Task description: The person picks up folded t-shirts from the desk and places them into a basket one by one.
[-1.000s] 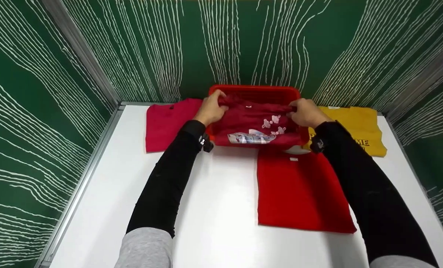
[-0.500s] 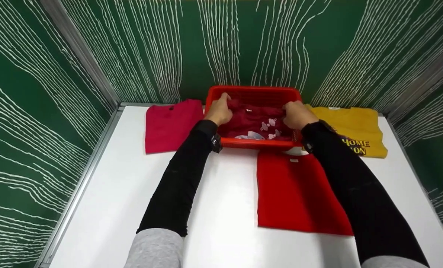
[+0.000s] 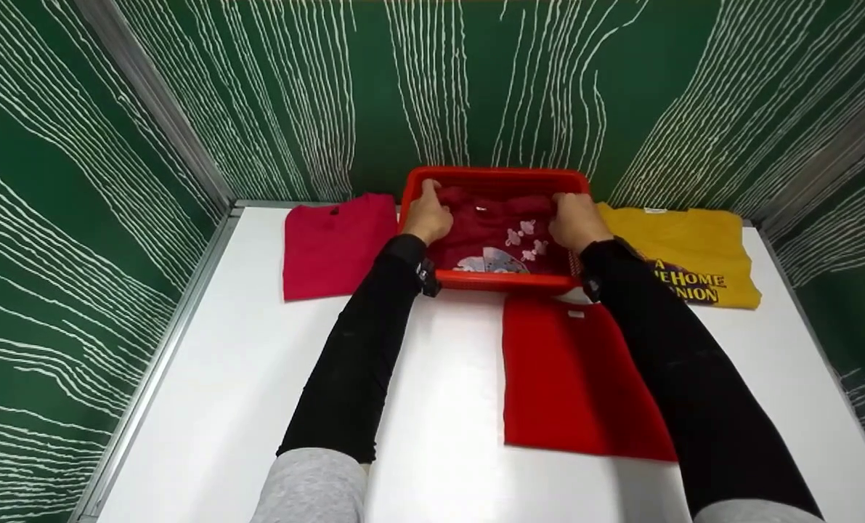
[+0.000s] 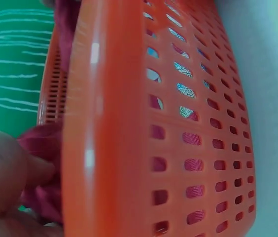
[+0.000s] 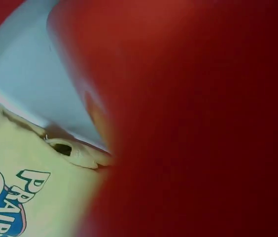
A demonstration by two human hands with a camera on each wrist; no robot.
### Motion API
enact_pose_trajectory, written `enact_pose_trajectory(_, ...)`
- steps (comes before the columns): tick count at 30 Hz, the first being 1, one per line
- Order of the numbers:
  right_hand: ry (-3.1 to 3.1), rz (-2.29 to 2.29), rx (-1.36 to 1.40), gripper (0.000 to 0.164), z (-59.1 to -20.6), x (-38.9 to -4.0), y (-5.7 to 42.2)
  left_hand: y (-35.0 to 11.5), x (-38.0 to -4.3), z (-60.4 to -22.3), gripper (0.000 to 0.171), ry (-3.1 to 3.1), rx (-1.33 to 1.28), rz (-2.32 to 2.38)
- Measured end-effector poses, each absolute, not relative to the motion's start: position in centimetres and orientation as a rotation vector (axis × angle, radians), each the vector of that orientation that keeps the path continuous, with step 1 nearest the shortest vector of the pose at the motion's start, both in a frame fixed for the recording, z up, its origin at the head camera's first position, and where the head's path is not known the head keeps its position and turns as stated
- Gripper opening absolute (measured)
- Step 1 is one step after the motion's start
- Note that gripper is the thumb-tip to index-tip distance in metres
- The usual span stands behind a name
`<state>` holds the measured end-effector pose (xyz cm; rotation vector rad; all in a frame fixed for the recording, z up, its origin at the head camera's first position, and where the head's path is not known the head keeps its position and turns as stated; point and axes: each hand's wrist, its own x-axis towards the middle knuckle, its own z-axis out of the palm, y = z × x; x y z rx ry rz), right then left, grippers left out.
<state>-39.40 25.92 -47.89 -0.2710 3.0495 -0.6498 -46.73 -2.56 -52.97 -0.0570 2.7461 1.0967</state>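
A maroon T-shirt (image 3: 501,226) with pale flower prints lies inside the red plastic basket (image 3: 508,280) at the back of the table. My left hand (image 3: 429,216) pinches its left shoulder, just inside the basket wall. In the left wrist view, the thumb (image 4: 39,170) presses into maroon cloth (image 4: 45,202) behind the basket's rim (image 4: 109,123). At the shirt's right shoulder, my right hand (image 3: 579,221) has its fingers curled on the cloth; the fingertips are hidden. Basket plastic (image 5: 193,118), blurred and close, fills most of the right wrist view.
A folded pink shirt (image 3: 339,247) lies left of the basket. On the right is a folded yellow shirt (image 3: 701,243) with dark lettering. A folded red shirt (image 3: 574,385) lies in front, partly under my right forearm. Green walls (image 3: 512,80) stand close behind the basket.
Both hands have moved down and inward, lowering the maroon shirt from above the basket's front rim to inside it. Over the last half second they have barely moved.
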Motion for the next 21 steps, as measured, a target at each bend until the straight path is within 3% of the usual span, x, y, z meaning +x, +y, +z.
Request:
enact_pose_trajectory(7,2.909,-0.54,-0.303,0.043,-47.5,-38.9,25.2,-1.8,-44.5,-51.1,0.06,2.83,0.05,0.897)
enact_pose_trajectory(12,2.716,-0.407,-0.343,0.034,-47.6,-38.4,24.5,-1.0,-42.5,-49.9,0.024,2.828,0.277,0.54)
enact_pose_trajectory(14,2.667,-0.346,-0.367,0.034,-47.8,-38.2,24.3,-1.1,-42.0,-49.9,0.017,2.762,0.353,0.437)
enact_pose_trajectory(21,2.616,-0.277,-0.408,0.035,-47.9,-37.7,23.9,-2.2,-38.9,-47.7,0.034,2.601,0.515,0.36)
